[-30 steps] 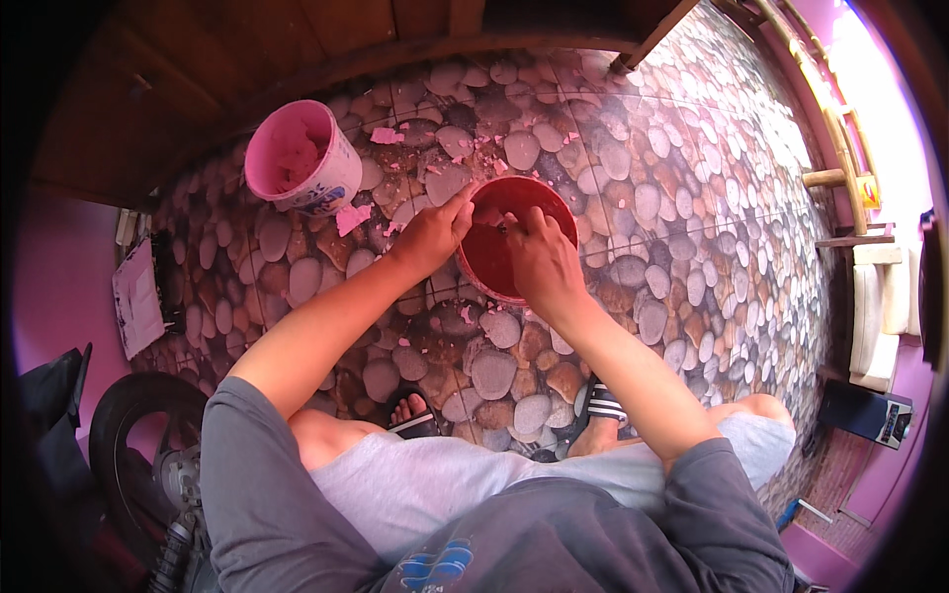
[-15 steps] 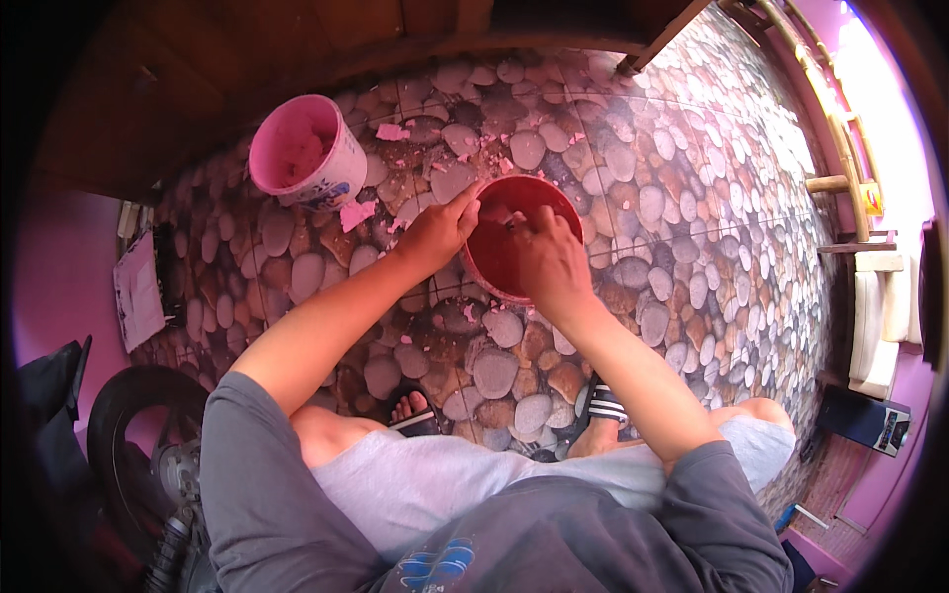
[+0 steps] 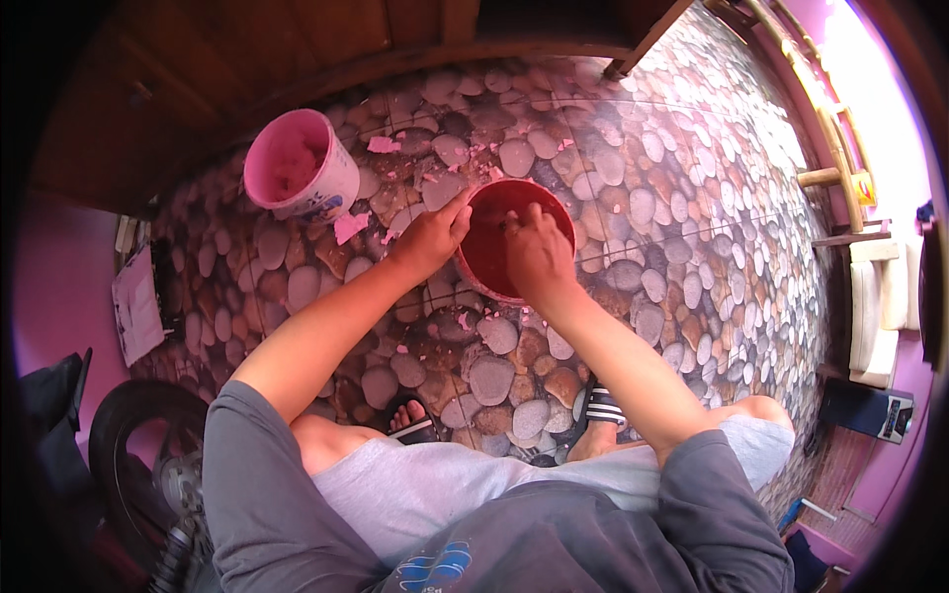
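From my remote seat I see the right hand point(image 3: 539, 255) down inside the red bucket point(image 3: 486, 263), which stands on the stone-patterned floor point(image 3: 647, 282), its fingers curled though I cannot tell what they grip, and the left hand point(image 3: 433, 240) partly bent at the bucket's left rim, its hold unclear. I judge the step as work inside that bucket, the next move calling for a braced rim; beyond lie pink flakes point(image 3: 384, 145) and a pink-lined white bucket point(image 3: 334, 185)
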Motion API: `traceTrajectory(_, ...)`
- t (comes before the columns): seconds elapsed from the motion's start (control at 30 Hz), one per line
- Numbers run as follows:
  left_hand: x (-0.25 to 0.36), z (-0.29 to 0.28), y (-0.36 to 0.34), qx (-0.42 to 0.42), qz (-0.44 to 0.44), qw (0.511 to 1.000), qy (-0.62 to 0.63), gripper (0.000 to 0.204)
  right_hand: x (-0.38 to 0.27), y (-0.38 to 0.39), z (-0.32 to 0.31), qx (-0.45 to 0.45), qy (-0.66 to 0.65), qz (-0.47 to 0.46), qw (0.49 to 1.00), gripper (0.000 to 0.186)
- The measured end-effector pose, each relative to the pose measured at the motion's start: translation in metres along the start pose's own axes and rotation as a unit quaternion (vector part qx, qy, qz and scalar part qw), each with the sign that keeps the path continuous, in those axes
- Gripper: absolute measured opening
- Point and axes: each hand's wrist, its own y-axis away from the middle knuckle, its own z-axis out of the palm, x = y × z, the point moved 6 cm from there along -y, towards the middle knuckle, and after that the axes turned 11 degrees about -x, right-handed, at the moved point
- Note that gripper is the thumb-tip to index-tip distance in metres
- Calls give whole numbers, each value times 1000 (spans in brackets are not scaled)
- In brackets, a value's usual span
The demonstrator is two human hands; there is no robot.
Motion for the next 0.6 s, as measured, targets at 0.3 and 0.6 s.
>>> traceTrajectory(0.3,1,-1,-7,-15,14,1000,18,43,3,6,-17,19,-19,-9,1000,22)
traceTrajectory(0.6,-2,0,-11,-60,4,998,35,42,8,-8,-23,2,-73,-57,996,21)
